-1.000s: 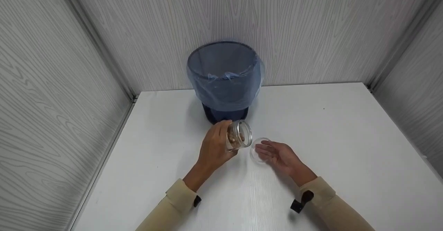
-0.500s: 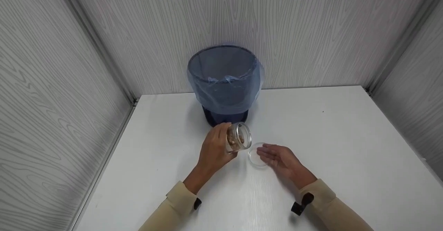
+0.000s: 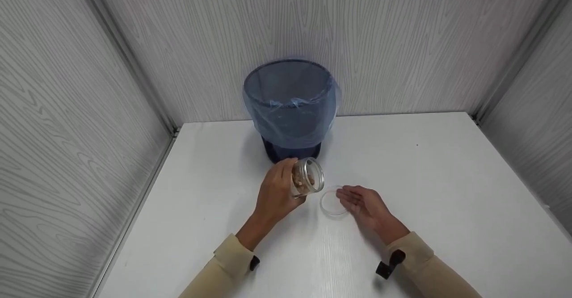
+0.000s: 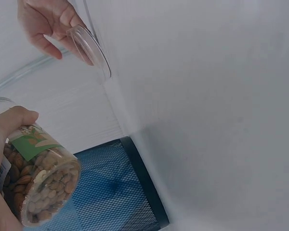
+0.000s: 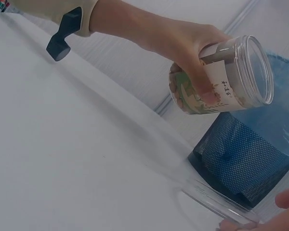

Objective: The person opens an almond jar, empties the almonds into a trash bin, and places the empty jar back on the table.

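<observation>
My left hand grips a clear screw-top jar above the table, tilted with its uncovered mouth toward the right. Almonds fill its lower part in the left wrist view, and a green-and-white label shows in the right wrist view. To the right of the jar, a round transparent lid is at or just above the tabletop; I cannot tell which. The extended fingers of my right hand touch the lid's right edge, with the thumb apart from it in the left wrist view.
A dark mesh waste bin lined with a blue bag stands behind the jar, near the back wall. The white tabletop spreads out on both sides, with panels at left and right.
The lid has come down slightly toward the table, and my right fingers have slid from across it to its right edge. My left hand and the jar stay nearly still.
</observation>
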`<state>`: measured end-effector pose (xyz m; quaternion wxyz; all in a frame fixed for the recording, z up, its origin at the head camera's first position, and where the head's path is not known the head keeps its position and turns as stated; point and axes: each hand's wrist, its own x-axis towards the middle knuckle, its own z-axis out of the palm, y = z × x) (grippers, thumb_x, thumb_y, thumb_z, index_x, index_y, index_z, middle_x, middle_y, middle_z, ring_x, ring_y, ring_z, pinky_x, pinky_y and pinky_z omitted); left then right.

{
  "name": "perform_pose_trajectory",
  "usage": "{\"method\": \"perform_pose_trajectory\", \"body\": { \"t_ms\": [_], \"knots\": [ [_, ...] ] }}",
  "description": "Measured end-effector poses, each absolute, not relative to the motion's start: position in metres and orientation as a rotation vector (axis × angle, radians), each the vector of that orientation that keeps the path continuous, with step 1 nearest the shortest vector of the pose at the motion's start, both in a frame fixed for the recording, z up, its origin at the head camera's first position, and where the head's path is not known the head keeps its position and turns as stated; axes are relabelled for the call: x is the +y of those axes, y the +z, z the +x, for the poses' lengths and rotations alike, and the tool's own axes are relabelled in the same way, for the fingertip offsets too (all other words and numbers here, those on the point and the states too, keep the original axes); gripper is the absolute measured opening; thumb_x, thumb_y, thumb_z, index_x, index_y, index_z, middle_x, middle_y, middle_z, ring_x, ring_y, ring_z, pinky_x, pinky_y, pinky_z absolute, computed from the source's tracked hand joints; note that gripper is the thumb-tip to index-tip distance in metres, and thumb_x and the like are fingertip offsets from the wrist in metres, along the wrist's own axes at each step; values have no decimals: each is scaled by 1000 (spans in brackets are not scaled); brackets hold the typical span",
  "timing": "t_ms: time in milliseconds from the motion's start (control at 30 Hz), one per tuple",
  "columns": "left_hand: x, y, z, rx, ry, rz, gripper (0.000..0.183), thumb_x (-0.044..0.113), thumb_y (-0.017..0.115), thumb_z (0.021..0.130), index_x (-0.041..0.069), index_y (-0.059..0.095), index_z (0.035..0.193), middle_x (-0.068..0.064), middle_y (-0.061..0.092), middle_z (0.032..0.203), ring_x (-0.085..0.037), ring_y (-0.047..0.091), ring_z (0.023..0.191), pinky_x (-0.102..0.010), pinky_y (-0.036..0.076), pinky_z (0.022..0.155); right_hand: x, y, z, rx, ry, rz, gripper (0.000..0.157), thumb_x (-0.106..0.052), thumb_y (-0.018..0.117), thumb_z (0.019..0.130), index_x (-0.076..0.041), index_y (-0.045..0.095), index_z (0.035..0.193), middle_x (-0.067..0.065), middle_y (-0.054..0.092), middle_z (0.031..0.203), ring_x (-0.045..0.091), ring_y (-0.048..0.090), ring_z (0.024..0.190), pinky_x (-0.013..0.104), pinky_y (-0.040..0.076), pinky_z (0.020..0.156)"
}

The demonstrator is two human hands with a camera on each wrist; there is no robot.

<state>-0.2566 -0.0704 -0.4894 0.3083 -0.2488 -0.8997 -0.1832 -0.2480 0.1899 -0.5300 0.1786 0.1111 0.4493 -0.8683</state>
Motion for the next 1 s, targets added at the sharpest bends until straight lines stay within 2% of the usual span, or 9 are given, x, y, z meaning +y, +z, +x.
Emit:
{"method": "perform_pose_trajectory", "body": {
  "t_ms": [833, 1000],
  "knots": [
    [-78, -490, -255, -2368, -509, -652, 92, 36, 86, 59, 10, 41, 135, -3, 51, 127, -16, 46, 120, -26, 30, 107, 191, -528, -248, 1399, -2510, 357, 47, -11, 39, 100, 13, 30, 139, 28, 32, 144, 33, 34, 134, 36, 30, 109],
    [-79, -490, -256, -2374, -509, -648, 94, 36, 86, 58, 10, 40, 136, -3, 50, 128, -16, 45, 121, -27, 30, 107, 190, -525, -250, 1414, -2491, 348, 48, -13, 42, 99, 10, 31, 140, 25, 33, 144, 31, 34, 134, 36, 29, 109]
  ]
}}
